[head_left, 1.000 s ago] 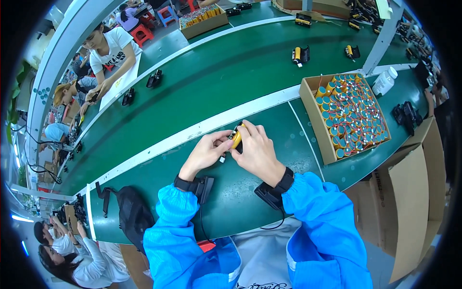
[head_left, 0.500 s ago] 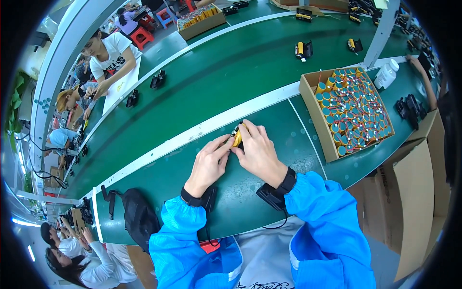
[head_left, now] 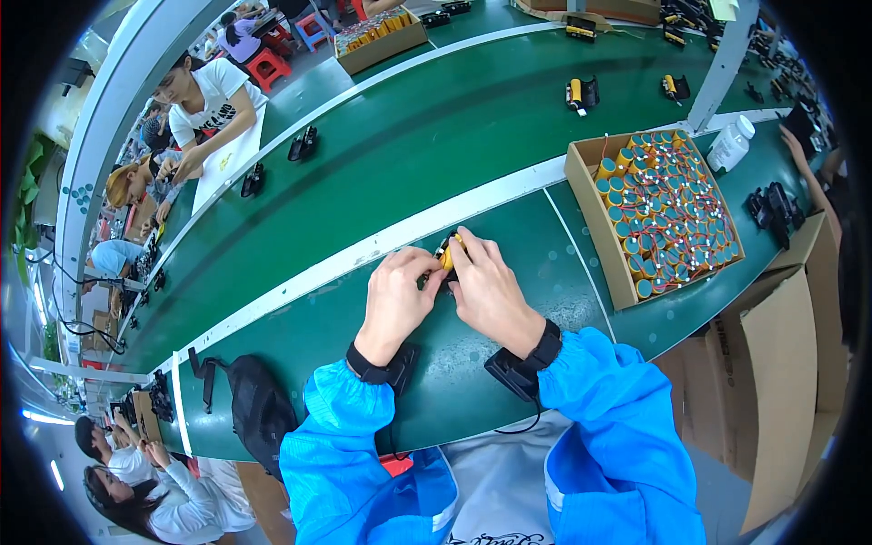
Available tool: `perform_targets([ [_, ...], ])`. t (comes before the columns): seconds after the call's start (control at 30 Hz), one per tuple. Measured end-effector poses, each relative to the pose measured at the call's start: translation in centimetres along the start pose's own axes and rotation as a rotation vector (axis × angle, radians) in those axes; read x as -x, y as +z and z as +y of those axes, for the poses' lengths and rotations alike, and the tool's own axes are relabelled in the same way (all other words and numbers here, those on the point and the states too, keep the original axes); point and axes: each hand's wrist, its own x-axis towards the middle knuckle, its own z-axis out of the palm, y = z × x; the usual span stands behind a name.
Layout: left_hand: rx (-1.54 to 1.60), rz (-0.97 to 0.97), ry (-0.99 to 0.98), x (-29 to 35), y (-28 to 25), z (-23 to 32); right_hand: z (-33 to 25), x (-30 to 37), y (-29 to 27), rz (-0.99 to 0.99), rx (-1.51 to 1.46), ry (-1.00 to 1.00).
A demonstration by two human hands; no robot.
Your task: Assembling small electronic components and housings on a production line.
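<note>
Between my hands is a yellow cylindrical battery (head_left: 447, 257) in a small black plastic case, mostly hidden by my fingers. My right hand (head_left: 490, 292) is closed round its right side, with fingers along the top. My left hand (head_left: 396, 295) pinches at its left side, thumb and fingertips together; any wire there is too small to make out. Both wrists wear black bands, each with a black box, above the green work surface (head_left: 454, 372).
At right stands a cardboard box (head_left: 592, 232) of yellow batteries with red wires, beside a white bottle (head_left: 730, 143). Black cases with batteries (head_left: 581, 95) lie on the green conveyor belt (head_left: 409, 136). A black bag (head_left: 259, 404) lies at left. Other people work nearby.
My left hand has turned slightly, its fingers now drawn into a pinch beside the battery. My right hand has barely moved. Pieces on the belt have shifted a little to the right.
</note>
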Motion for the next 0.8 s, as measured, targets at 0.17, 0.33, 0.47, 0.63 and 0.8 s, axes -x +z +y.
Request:
perform_targets([
  [0.17,0.219,-0.052,-0.318,-2.1,0.0,1.1,0.5,0.0,0.2,0.003,-0.014,0.003],
  [0.33,0.314,-0.222,-0.339,-2.2,-0.7,-0.7,0.5,-0.1,-0.1,0.002,-0.060,-0.006],
  [0.47,0.341,-0.182,-0.321,-2.0,-0.6,-1.0,0.5,-0.1,-0.2,-0.005,-0.076,0.002],
  [0.63,0.051,0.062,0.022,-0.3,0.6,-0.6,0.5,0.1,-0.1,-0.006,-0.084,0.014],
  [0.8,-0.180,0.109,0.219,0.1,0.0,0.5,0.3,-0.1,0.2,0.012,-0.094,0.016],
])
